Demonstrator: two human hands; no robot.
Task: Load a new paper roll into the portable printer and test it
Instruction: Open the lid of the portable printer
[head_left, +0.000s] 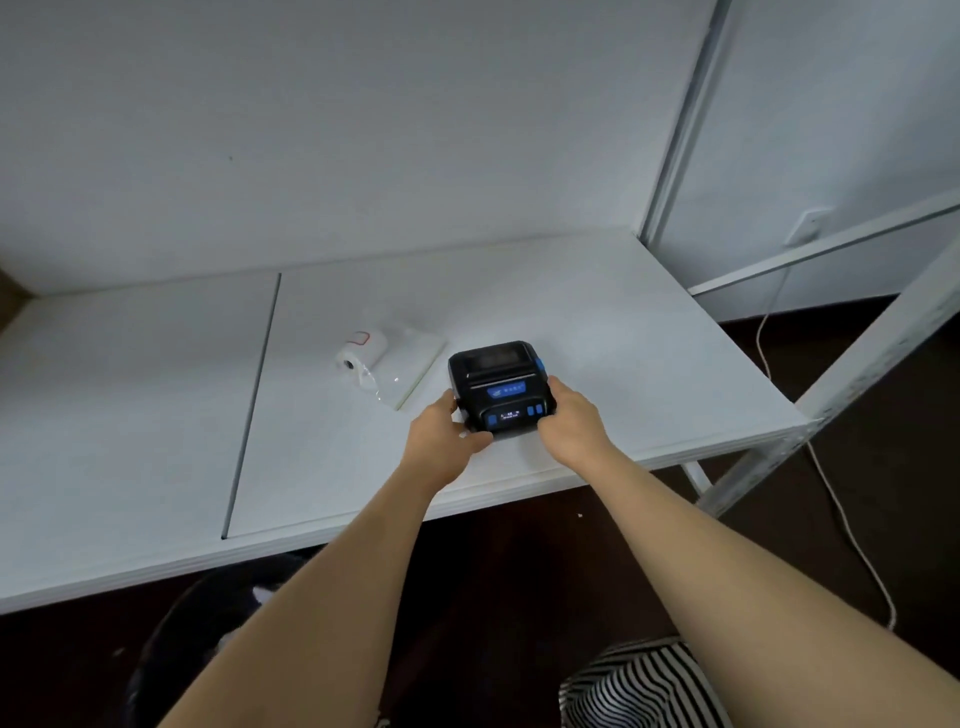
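Head camera view, looking down on a white laminate table (597, 312) with a smooth matte top and a thin dark seam running front to back at its left. Near the middle sits the portable printer (498, 382), a squat black plastic box with rounded corners, a glossy dark window in its lid, a blue label band across the middle, blue buttons and a small lit display on the near face. The writing on label and display is too small to read.

Both bare forearms reach in from the bottom of the picture. The left hand (441, 434) grips the printer's near left corner, fingers along the side and thumb curled at the front edge. The right hand (571, 421) clasps the right side, fingers wrapped against the casing.

At ten o'clock from the printer, just beside it but apart, lies the paper roll (362, 351), a white cylinder with a dark core hole and a red outlined mark on its wrap. It rests on a clear, shiny plastic sleeve (410, 371) lying flat on the table.

At three o'clock, a white metal rack frame (857, 358) stands over a dark floor, with a pale cable (831, 499) trailing down. Black-and-white striped fabric (644, 686) shows at five o'clock.
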